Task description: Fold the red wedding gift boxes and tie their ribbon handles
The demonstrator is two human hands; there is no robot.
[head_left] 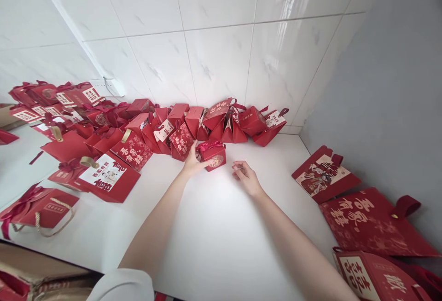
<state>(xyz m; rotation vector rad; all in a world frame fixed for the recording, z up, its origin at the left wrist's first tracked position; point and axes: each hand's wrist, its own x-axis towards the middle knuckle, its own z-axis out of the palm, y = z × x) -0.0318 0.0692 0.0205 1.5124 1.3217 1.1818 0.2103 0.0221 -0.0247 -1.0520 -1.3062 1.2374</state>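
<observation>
A small red gift box point(217, 160) with a dark red ribbon bow on top and a gold round print on its front stands on the white table point(221, 227). My left hand point(193, 160) grips its left side, thumb across the front and fingers behind. Just right of the box, apart from it, my right hand point(247, 176) hovers with its fingers loosely bent and nothing visible in them. Behind my left hand is a red box with gold lettering point(182, 141).
Several red gift boxes point(229, 128) line the tiled wall. More boxes crowd the left, including one with a white label point(107, 176) and one with a rope handle point(48, 209). Flat red box pieces point(373, 222) lie at right. A cardboard carton point(41, 269) is at lower left.
</observation>
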